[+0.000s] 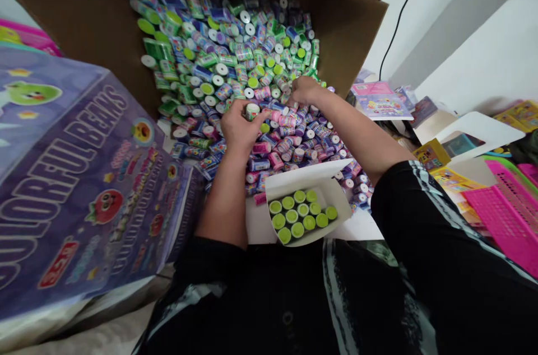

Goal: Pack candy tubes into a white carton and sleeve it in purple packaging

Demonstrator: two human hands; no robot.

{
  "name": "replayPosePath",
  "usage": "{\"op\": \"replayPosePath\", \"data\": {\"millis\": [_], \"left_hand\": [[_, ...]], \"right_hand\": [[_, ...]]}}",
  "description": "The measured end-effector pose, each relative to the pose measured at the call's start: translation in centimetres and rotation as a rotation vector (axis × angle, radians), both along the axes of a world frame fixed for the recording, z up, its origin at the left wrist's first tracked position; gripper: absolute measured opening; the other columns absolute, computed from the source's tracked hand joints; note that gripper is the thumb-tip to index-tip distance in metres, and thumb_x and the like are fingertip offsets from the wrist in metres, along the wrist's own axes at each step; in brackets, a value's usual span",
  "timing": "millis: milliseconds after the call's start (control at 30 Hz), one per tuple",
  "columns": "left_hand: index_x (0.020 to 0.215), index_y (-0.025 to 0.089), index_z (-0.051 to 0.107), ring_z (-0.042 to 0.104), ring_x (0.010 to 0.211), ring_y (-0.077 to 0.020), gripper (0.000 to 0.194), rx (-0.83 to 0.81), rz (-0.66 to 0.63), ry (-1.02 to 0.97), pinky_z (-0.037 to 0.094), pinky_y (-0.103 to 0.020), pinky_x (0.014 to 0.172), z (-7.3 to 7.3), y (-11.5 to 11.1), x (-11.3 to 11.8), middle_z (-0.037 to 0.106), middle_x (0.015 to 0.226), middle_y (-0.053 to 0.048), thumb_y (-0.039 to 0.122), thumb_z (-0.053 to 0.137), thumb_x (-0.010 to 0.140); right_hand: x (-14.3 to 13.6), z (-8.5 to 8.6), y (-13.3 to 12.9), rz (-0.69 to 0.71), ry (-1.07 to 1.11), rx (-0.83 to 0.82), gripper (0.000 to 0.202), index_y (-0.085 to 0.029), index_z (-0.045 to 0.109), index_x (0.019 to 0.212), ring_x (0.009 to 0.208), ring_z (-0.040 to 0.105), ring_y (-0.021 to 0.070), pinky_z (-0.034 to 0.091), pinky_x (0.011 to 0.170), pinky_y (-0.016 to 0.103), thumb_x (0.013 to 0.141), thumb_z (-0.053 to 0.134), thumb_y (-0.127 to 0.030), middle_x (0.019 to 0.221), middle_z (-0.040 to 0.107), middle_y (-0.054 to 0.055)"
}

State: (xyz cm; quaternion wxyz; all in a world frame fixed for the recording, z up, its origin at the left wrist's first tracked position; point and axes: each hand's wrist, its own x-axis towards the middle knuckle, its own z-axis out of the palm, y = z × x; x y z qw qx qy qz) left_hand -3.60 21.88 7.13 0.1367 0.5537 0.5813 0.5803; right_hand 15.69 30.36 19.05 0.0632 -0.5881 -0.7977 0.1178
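Observation:
My left hand is closed around a small candy bottle with a green-and-white end, gripped between thumb and fingers over the heap. My right hand reaches into the heap of small bottles, its fingers curled downward; their tips, and whatever they grip, are hidden. Green, purple, blue and pink labels show across the heap. Close to my body stands an open white carton with its flap raised, holding several upright bottles with lime-green lids. Neither hand touches this carton.
A large cardboard box lies tipped behind the heap. Purple printed display boxes stand at the left. At the right are a pink plastic basket, a pink-and-purple printed box and yellow packs. A black cable hangs along the wall.

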Motion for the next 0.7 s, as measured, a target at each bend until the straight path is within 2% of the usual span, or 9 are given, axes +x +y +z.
{"op": "replayPosePath", "data": {"millis": [67, 167, 267, 367, 433, 500, 600, 700], "left_hand": [[0.095, 0.022, 0.066, 0.065, 0.077, -0.023, 0.037, -0.005, 0.02, 0.003, 0.052, -0.036, 0.077, 0.0, 0.0, 0.1, 0.069, 0.083, -0.001, 0.043, 0.087, 0.072], [0.093, 0.022, 0.063, 0.065, 0.076, -0.0225, 0.035, -0.007, 0.03, 0.014, 0.052, -0.036, 0.077, 0.1, -0.1, 0.2, 0.067, 0.081, 0.0, 0.038, 0.088, 0.073], [0.094, 0.021, 0.062, 0.063, 0.078, -0.0212, 0.036, -0.039, 0.036, 0.049, 0.052, -0.036, 0.079, 0.3, -0.2, 0.3, 0.066, 0.082, 0.0, 0.036, 0.089, 0.077], [0.099, 0.018, 0.06, 0.058, 0.078, -0.0167, 0.04, -0.066, 0.043, 0.076, 0.053, -0.034, 0.081, 0.4, -0.1, 0.4, 0.065, 0.084, 0.002, 0.037, 0.09, 0.081], [0.101, 0.017, 0.059, 0.056, 0.079, -0.0145, 0.043, -0.072, 0.054, 0.089, 0.054, -0.033, 0.083, 0.3, 0.1, 0.4, 0.064, 0.086, 0.003, 0.035, 0.091, 0.081], [0.103, 0.015, 0.057, 0.059, 0.083, -0.0141, 0.046, -0.08, 0.072, 0.11, 0.055, -0.033, 0.087, 0.1, 0.5, 0.4, 0.065, 0.09, 0.003, 0.034, 0.092, 0.081], [0.106, 0.012, 0.054, 0.064, 0.092, -0.0154, 0.049, -0.091, 0.084, 0.151, 0.055, -0.037, 0.093, -0.1, 1.2, 0.2, 0.065, 0.099, 0.0, 0.042, 0.087, 0.085], [0.106, 0.011, 0.054, 0.066, 0.096, -0.0173, 0.052, -0.1, 0.103, 0.17, 0.056, -0.041, 0.096, -0.2, 1.1, -0.4, 0.066, 0.102, -0.002, 0.049, 0.084, 0.085]], "right_hand": [[0.3, 0.1, -0.8, -0.033, -0.017, -0.042, 0.024, -0.008, 0.075, 0.098, 0.089, 0.072, 0.0277, 0.059, 0.092, 0.043, 0.077, 0.086, -0.013, 0.086, 0.07, 0.009], [1.5, 0.1, -2.7, -0.038, 0.044, 0.02, 0.04, -0.007, 0.072, 0.119, 0.098, 0.069, 0.0258, 0.056, 0.095, 0.039, 0.082, 0.082, -0.018, 0.099, 0.071, 0.008], [4.0, 0.3, -5.6, -0.025, 0.216, 0.064, 0.033, -0.01, 0.07, 0.123, 0.096, 0.067, 0.0221, 0.055, 0.092, 0.035, 0.095, 0.069, -0.026, 0.102, 0.069, 0.006], [7.3, 1.4, -10.8, -0.067, 0.42, 0.097, 0.024, -0.015, 0.069, 0.115, 0.077, 0.065, 0.0156, 0.054, 0.074, 0.028, 0.1, 0.062, -0.032, 0.092, 0.067, 0.001], [9.2, 2.3, -15.6, -0.075, 0.555, 0.162, 0.02, -0.017, 0.066, 0.108, 0.069, 0.062, 0.0115, 0.05, 0.067, 0.025, 0.097, 0.065, -0.034, 0.088, 0.067, -0.002], [10.6, 2.9, -20.9, -0.028, 0.672, 0.244, 0.018, -0.017, 0.063, 0.1, 0.069, 0.061, 0.0095, 0.048, 0.066, 0.025, 0.094, 0.067, -0.034, 0.088, 0.068, -0.003], [11.5, 1.7, -27.1, 0.14, 0.624, 0.212, 0.018, -0.018, 0.061, 0.096, 0.075, 0.062, 0.0129, 0.051, 0.07, 0.029, 0.09, 0.071, -0.032, 0.092, 0.068, -0.001], [10.5, -1.4, -29.3, 0.367, 0.34, 0.14, 0.013, -0.018, 0.062, 0.096, 0.084, 0.06, 0.0188, 0.054, 0.078, 0.035, 0.089, 0.072, -0.022, 0.095, 0.066, 0.004]]}}
